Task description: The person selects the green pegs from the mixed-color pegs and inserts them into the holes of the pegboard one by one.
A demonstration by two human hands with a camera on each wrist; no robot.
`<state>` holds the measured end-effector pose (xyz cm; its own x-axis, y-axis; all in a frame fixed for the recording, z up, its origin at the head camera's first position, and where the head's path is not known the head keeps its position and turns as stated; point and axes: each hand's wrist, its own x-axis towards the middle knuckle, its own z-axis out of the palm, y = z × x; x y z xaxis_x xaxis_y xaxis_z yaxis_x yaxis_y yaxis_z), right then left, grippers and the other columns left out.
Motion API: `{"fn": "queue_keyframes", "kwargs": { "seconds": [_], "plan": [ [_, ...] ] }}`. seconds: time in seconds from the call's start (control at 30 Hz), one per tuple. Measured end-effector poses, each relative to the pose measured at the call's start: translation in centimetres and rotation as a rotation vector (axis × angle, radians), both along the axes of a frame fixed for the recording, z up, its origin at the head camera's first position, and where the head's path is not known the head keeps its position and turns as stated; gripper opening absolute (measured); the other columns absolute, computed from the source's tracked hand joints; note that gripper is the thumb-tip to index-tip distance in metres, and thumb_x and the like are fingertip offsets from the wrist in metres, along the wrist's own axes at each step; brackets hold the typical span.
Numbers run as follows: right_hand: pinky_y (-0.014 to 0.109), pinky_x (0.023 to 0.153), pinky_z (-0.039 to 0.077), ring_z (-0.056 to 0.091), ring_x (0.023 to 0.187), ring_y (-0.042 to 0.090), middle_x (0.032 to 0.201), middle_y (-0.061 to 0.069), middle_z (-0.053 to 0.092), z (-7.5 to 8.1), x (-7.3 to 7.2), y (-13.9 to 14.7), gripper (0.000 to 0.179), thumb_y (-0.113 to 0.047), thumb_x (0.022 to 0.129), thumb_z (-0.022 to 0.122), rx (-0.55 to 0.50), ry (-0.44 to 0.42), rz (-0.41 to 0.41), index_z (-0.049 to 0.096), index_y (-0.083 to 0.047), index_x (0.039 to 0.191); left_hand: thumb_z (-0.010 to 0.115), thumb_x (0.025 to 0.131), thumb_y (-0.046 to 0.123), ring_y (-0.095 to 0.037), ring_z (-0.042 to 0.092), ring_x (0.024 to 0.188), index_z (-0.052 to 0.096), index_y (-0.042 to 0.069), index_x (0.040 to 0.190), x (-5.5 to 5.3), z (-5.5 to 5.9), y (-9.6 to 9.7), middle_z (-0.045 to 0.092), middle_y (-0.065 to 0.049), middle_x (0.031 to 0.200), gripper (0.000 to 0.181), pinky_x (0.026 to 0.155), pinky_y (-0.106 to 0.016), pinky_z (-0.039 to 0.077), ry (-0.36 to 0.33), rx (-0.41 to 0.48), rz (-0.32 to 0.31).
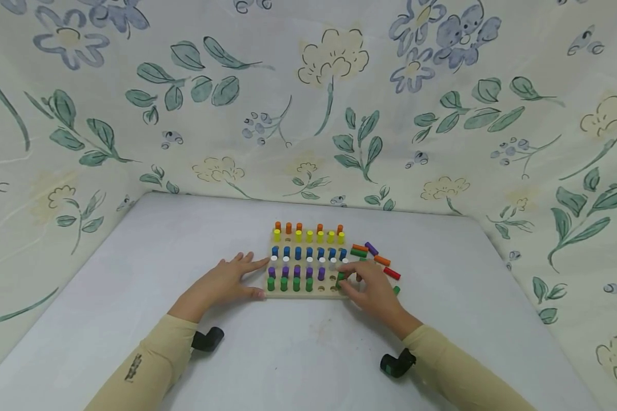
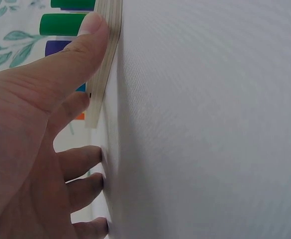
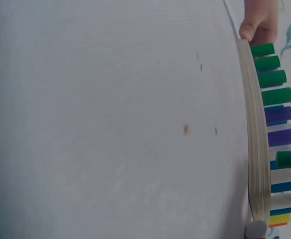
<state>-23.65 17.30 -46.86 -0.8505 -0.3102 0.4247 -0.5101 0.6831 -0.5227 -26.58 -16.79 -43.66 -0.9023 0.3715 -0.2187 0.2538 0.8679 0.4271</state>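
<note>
Sleeves [image 1: 154, 354] are leading to spread left fingers [image 1: 257, 265], right fingers [image 1: 352, 266] pinching a peg [image 1: 340, 279]; inserting is probably needing alignment.

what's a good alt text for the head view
A person's right hand pinches a green peg near the right end of a pegboard with rows of colored pegs; the left hand is at its left edge. Loose pegs lie to the right on a white table.
</note>
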Motion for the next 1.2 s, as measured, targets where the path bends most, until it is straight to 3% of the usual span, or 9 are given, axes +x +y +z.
{"fn": "queue_keyframes", "kwargs": {
  "seconds": [0.23,0.8,1.2],
  "plan": [
    [0.028,0.075,0.049,0.052,0.089,0.011,0.105,-0.01,0.07,0.2,0.1,-0.8,0.028,-0.018,0.091,0.079,0.001,-0.06,0.005,0.073,-0.018,0.118,0.077,0.084,0.056,-0.048,0.014,0.152,0.041,0.025,0.157,0.0,-0.1,0.0,0.025,-0.024,0.164,0.087,0.118,-0.07,0.01,0.004,-0.002,-0.003],
    [0.03,0.078,0.054,0.055,0.095,0.01,0.101,-0.011,0.07,0.4,0.2,-2.4,0.023,-0.022,0.089,0.081,-0.002,-0.104,0.005,0.075,-0.021,0.111,0.078,0.083,0.055,-0.047,0.012,0.153,0.04,0.026,0.158,-0.2,-0.3,0.0,0.023,-0.022,0.165,0.088,0.118,-0.071,0.009,-0.002,-0.001,0.003],
    [0.025,0.072,0.049,0.05,0.089,0.008,0.103,-0.011,0.074,0.4,-0.1,-2.8,0.023,-0.026,0.091,0.079,0.086,-0.109,0.031,0.078,-0.024,0.114,0.076,0.084,0.057,-0.048,0.012,0.152,0.04,0.026,0.158,0.0,-0.1,0.0,0.023,-0.023,0.165,0.088,0.117,-0.073,0.011,-0.003,-0.001,-0.003]
  ]
}}
